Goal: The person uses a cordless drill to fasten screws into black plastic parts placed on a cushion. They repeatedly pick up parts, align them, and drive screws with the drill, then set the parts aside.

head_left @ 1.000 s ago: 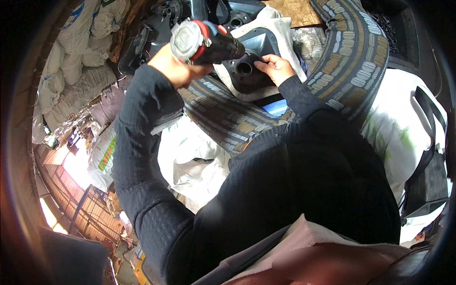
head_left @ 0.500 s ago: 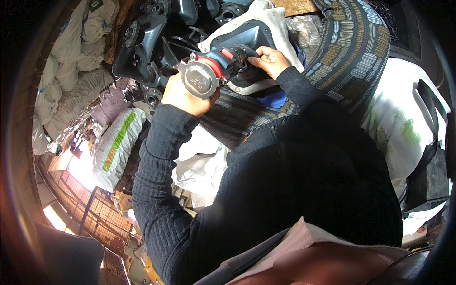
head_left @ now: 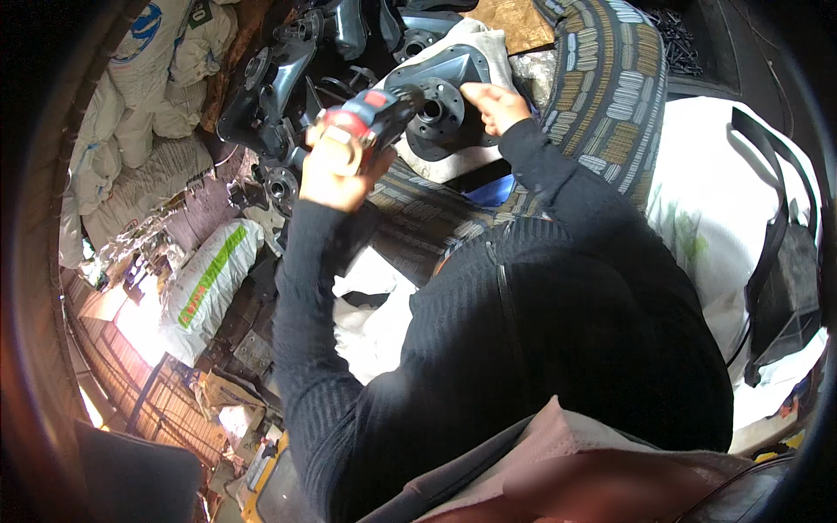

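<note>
My left hand (head_left: 336,170) is wrapped round a red and grey-blue cordless drill (head_left: 370,113), slightly blurred. The drill's nose points toward a dark metal part (head_left: 449,70) with a round, drilled flange (head_left: 438,115), and overlaps the flange's left edge in view. This part rests on a white cloth (head_left: 471,155). My right hand (head_left: 499,108) is beside the flange's right rim, fingers bent and pressed together; anything pinched in them is hidden.
Several similar dark metal parts (head_left: 283,96) are piled at the far left. A patterned cushion (head_left: 602,105) curves round the work. Dark bolts (head_left: 676,44) fill a bin at far right. White sacks (head_left: 218,279) stand left, and a white bag (head_left: 697,192) sits right.
The drill has shifted left and turned, uncovering the flange's round face. My right hand stays by the flange rim. The whole view has shifted slightly.
</note>
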Demonstrator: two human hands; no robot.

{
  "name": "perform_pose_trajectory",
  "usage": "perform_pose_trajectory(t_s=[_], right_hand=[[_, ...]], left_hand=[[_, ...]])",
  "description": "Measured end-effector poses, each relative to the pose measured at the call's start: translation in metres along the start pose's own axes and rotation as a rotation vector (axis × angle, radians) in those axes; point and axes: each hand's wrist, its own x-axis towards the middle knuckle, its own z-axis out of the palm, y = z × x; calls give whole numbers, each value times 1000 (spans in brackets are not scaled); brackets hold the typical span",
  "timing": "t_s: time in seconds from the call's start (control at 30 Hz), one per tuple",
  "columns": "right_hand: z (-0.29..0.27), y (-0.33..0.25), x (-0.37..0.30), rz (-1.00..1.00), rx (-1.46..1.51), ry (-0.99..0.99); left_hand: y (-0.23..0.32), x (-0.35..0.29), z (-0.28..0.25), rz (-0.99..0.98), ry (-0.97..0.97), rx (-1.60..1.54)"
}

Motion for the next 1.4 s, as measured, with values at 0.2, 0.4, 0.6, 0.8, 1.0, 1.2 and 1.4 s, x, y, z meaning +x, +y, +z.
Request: perform_pose_trajectory(t_s=[0.2,0.4,0.6,0.8,1.0,1.2,1.4], right_hand=[[-7,-15,-30,-59,749,-596],[10,-4,-36,-37,734,-731],[11,0,-33,-9,604,-871],[24,-7,-45,-9,442,-757],[15,2,-34,57,567,-685],[23,6,-46,154,374,-541],[22,4,-44,126,377,-495]], left_hand=[[18,-81,8,189,78,7],[27,-117,41,148,222,23],[8,-120,49,139,67,80],[11,-117,44,99,77,77],[5,-127,32,131,108,134],[10,-129,26,-18,155,-129],[3,-130,36,128,227,40]])
